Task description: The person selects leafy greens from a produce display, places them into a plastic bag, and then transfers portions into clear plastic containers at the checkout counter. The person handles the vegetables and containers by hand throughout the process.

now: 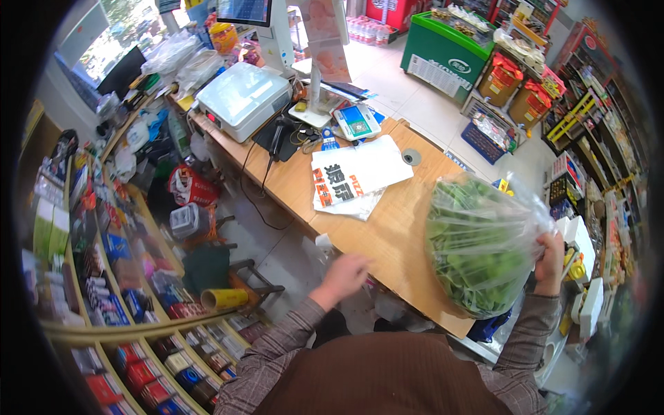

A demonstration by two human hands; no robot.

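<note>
My right hand [549, 258] grips the gathered neck of a large clear plastic bag [480, 244] full of green leafy vegetables. The bag is at the right end of the wooden counter [397, 249]; whether its weight rests there I cannot tell. Near the counter's front edge hovers my left hand [344, 275], slightly blurred, with nothing visible in it and its fingers curled. Farther along the counter lie white printed paper bags [363, 171], beside a payment terminal [357, 122] with a screen.
A covered scale [244, 98] stands at the counter's far left, near a handheld barcode scanner [278, 137]. Shelves of small boxed goods [150, 373] run along my left. A wooden stool [249, 285] is below. Beyond the counter stands a green chest freezer [446, 57].
</note>
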